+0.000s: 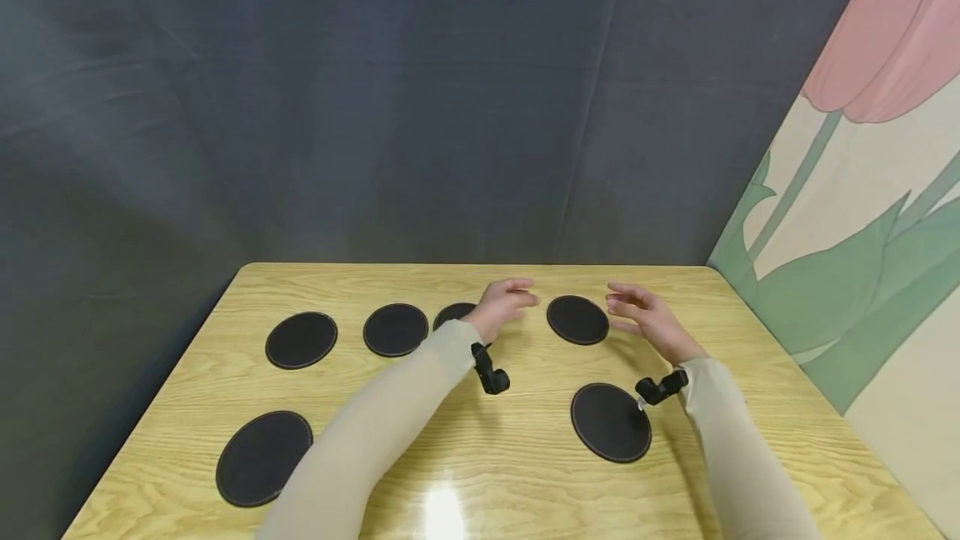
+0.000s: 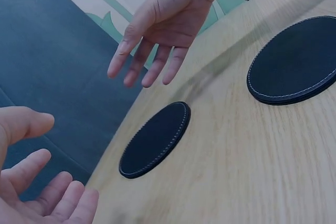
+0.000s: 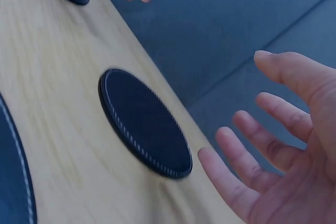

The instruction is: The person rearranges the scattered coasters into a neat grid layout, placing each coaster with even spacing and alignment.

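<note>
Overhead: wood table [image 1: 525,490], dark curtain [image 1: 375,107] behind; left hand [image 1: 504,303], right hand [image 1: 651,319] flank coaster [image 1: 577,320], fingers spread, empty.

Bare table [image 1: 525,373] between the hands — only the flat coaster [image 1: 577,320] there

Six round black coasters lie on the wooden worktop [image 1: 375,457]: four in the far row [image 1: 302,340] [image 1: 395,329] [image 1: 452,314] [image 1: 577,319], two nearer [image 1: 263,457] [image 1: 611,422]. Two hands hover above, each wrist carrying one black camera mount.
</note>
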`<state>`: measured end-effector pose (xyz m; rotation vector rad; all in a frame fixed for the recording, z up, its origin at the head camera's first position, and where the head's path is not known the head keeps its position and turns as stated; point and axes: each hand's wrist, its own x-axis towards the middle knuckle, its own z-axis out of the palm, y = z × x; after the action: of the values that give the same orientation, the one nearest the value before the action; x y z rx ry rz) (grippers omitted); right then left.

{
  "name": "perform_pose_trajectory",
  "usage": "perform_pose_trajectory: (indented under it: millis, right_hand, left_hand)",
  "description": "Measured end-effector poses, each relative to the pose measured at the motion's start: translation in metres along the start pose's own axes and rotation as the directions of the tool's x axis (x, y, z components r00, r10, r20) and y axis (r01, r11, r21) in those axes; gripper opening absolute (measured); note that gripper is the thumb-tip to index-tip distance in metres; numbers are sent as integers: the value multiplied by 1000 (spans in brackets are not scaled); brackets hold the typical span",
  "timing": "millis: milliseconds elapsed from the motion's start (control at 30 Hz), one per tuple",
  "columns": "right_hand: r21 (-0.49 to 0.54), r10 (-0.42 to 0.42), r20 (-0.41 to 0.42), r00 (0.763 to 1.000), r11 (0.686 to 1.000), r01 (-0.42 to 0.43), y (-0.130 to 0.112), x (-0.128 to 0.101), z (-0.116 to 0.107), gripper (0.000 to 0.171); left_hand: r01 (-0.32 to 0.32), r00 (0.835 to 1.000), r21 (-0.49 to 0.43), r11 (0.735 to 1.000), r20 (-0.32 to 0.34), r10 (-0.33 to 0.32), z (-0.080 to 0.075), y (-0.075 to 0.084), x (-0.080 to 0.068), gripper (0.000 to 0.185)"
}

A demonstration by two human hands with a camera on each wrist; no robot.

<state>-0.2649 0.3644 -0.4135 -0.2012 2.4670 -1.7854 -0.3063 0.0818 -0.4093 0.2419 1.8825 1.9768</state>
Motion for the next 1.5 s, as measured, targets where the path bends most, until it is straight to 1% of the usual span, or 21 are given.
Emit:
perform_pose_trajectory:
  millis: [133,233,300,367,533,667,867,1033,1267,1500]
  right_hand:
    - [-14,22,-25,999,1000,-23,8,-1,-4,61]
    - [-27,62,-41,997,998,-63,12,-1,-5,64]
    - [-47,89,-32,995,995,-91,13,-2,-4,64]
    - [-46,114,-22,993,992,-115,15,-3,-4,63]
    - [-32,137,2,991,990,-137,20,-2,-4,63]
    - [-27,146,4,989,989,-146,22,1,-4,65]
    - [-31,152,34,988,988,-151,21,4,0,66]
    - [-32,159,48,986,987,-157,21,6,3,69]
    - [-28,155,72,985,988,-153,20,8,8,65]
    - [-41,159,68,985,987,-156,16,9,13,64]
  left_hand:
    - [26,999,-23,999,38,-25,4,-7,3,51]
    - [57,995,-31,998,80,-54,6,-13,4,56]
    - [81,992,-31,996,103,-77,7,-16,3,60]
    - [103,988,-41,994,121,-98,6,-18,2,64]
    - [152,979,-88,984,149,-138,6,-20,-1,69]
    - [179,972,-143,973,176,-153,9,-23,0,72]
    - [193,967,-206,959,206,-150,14,-27,2,74]
    - [194,966,-216,957,212,-148,19,-28,5,74]
    - [203,965,-226,953,213,-155,25,-34,9,76]
    - [190,971,-240,952,189,-146,28,-35,11,78]
